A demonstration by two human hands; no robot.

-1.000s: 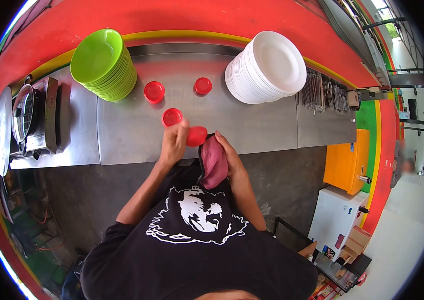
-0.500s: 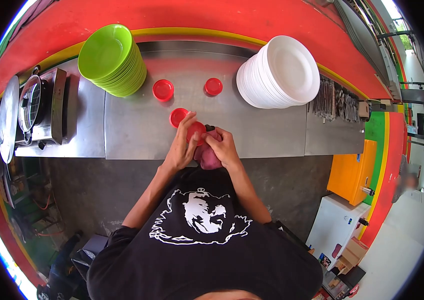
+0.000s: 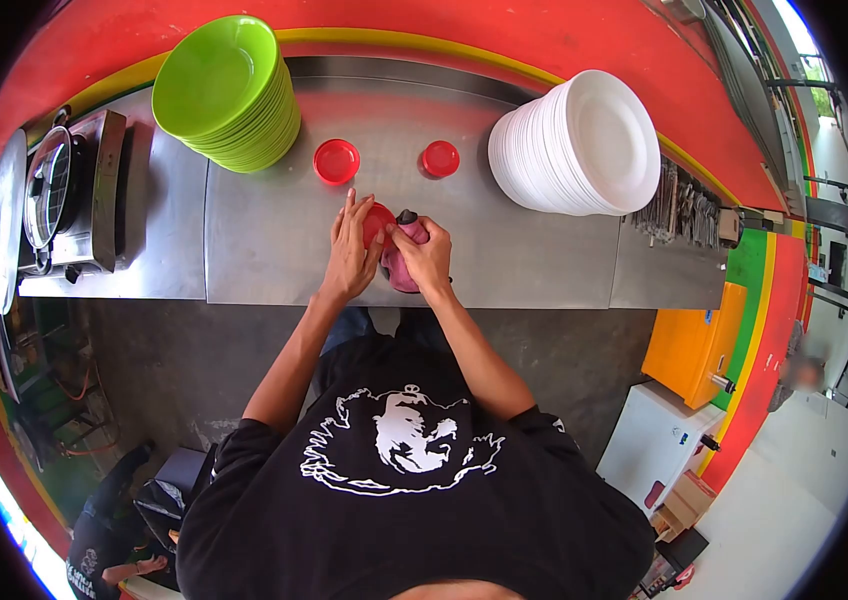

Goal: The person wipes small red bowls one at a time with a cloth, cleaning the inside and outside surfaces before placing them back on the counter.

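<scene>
My left hand [image 3: 349,252] grips a small red bowl [image 3: 376,222] over the steel counter, its fingers long behind the bowl and the thumb in front. My right hand [image 3: 428,257] is closed on a dark pink cloth [image 3: 401,268], bunched up with a dark patch at its top, and presses against the bowl's right side. Part of the bowl is hidden by my fingers. Farther back on the counter sit a wider red bowl [image 3: 336,162] and a smaller red bowl [image 3: 439,159].
A tall stack of green bowls [image 3: 219,80] stands back left, and white plates [image 3: 604,140] are piled back right. Cutlery [image 3: 679,215] lies at far right. A stove with a lidded pan [image 3: 49,190] is at left. Another person [image 3: 104,550] is at lower left.
Both hands have moved slightly up and away from my body, with the bowl and cloth. The red bowl on the counter near my left fingers no longer shows.
</scene>
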